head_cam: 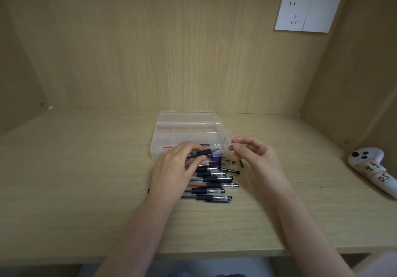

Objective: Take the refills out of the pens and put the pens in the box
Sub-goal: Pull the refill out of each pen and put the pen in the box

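My left hand [178, 165] grips a black-gripped pen [205, 152] with its bare tip pointing right, just in front of the clear plastic box [189, 134]. To the right of the box's corner, my right hand [253, 154] pinches a small clear piece [231, 146], probably the pen's cap. Several capped gel pens [212, 185] lie in a row on the desk below my left hand. Thin refills [206, 145] and a red one lie inside the box's front compartment.
A small purple object [216, 156] sits by the box's front. A short black piece [241, 163] lies right of the pens. A white handheld controller [373, 169] rests at the desk's right edge. A wall socket [306, 13] is on the back panel.
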Available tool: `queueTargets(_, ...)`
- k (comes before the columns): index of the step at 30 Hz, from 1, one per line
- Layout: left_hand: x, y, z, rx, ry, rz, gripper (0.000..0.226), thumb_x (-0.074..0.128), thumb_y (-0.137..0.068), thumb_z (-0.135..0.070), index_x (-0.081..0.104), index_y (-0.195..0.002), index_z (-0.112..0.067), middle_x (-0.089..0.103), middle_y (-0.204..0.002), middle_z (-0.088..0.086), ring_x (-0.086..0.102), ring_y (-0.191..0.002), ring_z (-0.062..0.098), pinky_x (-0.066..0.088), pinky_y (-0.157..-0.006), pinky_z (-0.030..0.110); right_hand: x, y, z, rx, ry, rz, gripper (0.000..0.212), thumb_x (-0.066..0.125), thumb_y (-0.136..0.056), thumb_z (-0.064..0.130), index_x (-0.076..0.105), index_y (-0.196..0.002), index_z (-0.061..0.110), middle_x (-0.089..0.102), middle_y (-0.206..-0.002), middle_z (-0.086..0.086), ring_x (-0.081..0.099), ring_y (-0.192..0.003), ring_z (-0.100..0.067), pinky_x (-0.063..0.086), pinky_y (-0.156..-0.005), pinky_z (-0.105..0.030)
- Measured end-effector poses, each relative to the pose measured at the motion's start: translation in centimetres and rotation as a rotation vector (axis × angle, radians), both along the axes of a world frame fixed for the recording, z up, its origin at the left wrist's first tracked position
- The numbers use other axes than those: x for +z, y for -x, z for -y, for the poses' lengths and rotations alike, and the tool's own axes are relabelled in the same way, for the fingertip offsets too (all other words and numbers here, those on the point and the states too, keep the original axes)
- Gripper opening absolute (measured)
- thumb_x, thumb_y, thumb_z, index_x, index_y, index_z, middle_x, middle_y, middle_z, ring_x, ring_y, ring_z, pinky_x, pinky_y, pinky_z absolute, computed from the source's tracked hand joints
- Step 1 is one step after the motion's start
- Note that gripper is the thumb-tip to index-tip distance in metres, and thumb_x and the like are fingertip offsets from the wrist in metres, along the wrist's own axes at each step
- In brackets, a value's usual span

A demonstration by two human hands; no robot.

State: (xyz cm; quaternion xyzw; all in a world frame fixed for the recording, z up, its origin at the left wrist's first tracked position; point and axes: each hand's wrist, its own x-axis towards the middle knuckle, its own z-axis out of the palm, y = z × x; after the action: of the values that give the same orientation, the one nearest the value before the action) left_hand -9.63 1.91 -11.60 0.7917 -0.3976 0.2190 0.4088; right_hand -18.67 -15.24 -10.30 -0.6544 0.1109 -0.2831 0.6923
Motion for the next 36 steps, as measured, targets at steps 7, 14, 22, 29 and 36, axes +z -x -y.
queueTargets(7,-0.1,0.0,0.0,0.003,-0.013,0.005,0.017,0.070,-0.079,-0.030,0.065,-0.095,-0.025,0.066,-0.086,-0.015,0.058,-0.076,0.002,0.045,-0.067,0.022,-0.6,-0.5,-0.2,0.106,0.126,0.014,0.015,0.072,-0.074,0.020,0.072,-0.089,0.019,0.070,-0.091,-0.010,0.063,-0.089,-0.024,0.048,-0.091,-0.046)
queueTargets(14,-0.1,0.0,0.1,-0.019,-0.054,0.001,0.016,0.070,-0.079,-0.032,0.064,-0.094,-0.027,0.065,-0.085,-0.016,0.052,-0.076,-0.003,0.036,-0.065,0.009,-0.5,-0.6,-0.7,0.090,0.232,-0.017,0.012,0.071,-0.080,0.010,0.073,-0.086,0.020,0.071,-0.092,-0.012,0.062,-0.090,-0.029,0.047,-0.092,-0.050)
queueTargets(22,-0.1,0.1,0.0,-0.056,-0.108,-0.009,0.014,0.067,-0.081,-0.036,0.063,-0.093,-0.029,0.064,-0.087,-0.018,0.056,-0.074,-0.001,0.035,-0.067,0.007,-0.8,-0.7,-1.3,0.082,0.410,-0.134,0.028,0.055,-0.092,0.029,0.063,-0.069,0.016,0.061,-0.060,0.002,0.052,-0.056,-0.005,0.043,-0.062,-0.022)
queueTargets(29,-0.1,0.1,0.0,-0.049,-0.096,-0.006,0.016,0.067,-0.081,-0.036,0.064,-0.094,-0.028,0.066,-0.088,-0.016,0.059,-0.075,0.001,0.038,-0.066,0.010,-0.3,-0.3,-0.8,0.053,0.304,-0.015,0.013,0.065,-0.084,0.025,0.067,-0.094,0.018,0.063,-0.079,0.004,0.057,-0.076,-0.006,0.047,-0.070,-0.017)
queueTargets(36,-0.1,0.2,0.1,-0.060,-0.082,0.000,0.016,0.067,-0.081,-0.035,0.064,-0.094,-0.027,0.066,-0.088,-0.017,0.059,-0.077,0.001,0.038,-0.067,0.010,-0.5,-0.5,-1.1,0.048,0.368,-0.081,0.031,0.057,-0.089,0.033,0.067,-0.069,0.011,0.062,-0.065,0.001,0.055,-0.062,-0.002,0.042,-0.064,-0.010)
